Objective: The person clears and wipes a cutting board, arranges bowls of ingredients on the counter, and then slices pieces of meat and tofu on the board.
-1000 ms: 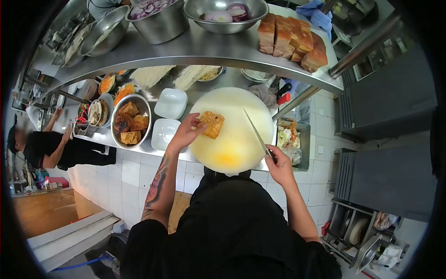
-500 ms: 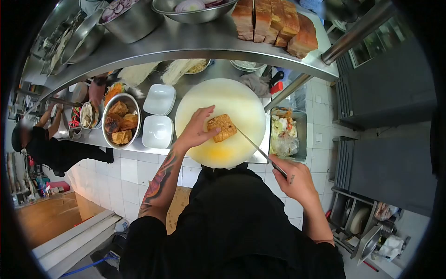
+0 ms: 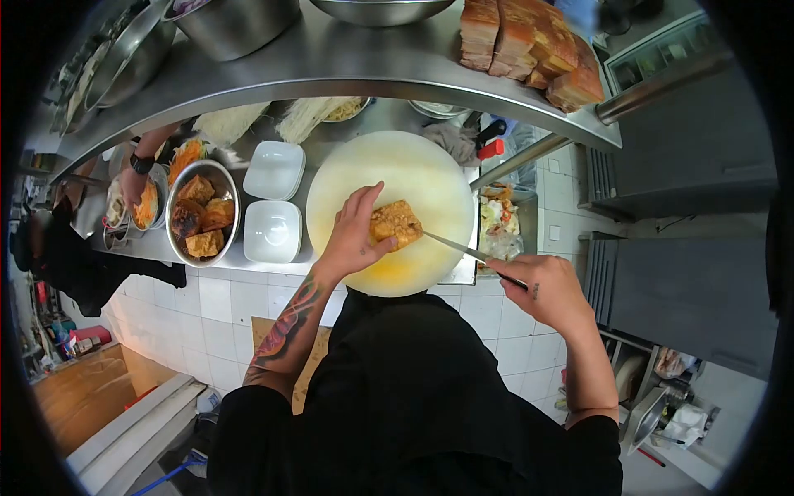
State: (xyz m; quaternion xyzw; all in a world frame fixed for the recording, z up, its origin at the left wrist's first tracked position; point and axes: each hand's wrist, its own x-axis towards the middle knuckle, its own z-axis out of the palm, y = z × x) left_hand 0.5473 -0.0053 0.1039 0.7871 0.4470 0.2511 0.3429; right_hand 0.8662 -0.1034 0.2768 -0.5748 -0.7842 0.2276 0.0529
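A golden-brown fried block point(image 3: 397, 224) lies on the round white cutting board point(image 3: 389, 157); its exact kind is hard to tell. My left hand point(image 3: 354, 235) steadies it from the left, thumb along its near edge and fingers stretched past its far left corner. In my right hand point(image 3: 546, 289), closed round the dark handle, is a knife point(image 3: 456, 245). Its narrow blade points left, and the tip meets the block's right side; how deep it goes cannot be made out. A yellow stain marks the board in front of the block.
Two white square bowls point(image 3: 274, 231) and a metal bowl point(image 3: 175, 240) of similar fried pieces stand left. Farther left, a co-worker's hand point(image 3: 132, 186) reaches beside shredded carrot. Pork belly slabs point(image 3: 529, 45) sit on the overhead shelf point(image 3: 372, 70). A scrap bin point(image 3: 529, 240) is right.
My right hand has moved slightly right and up, and the knife lies at a flatter angle. My left hand stays at the block. The co-worker's arm now reaches in over the counter.
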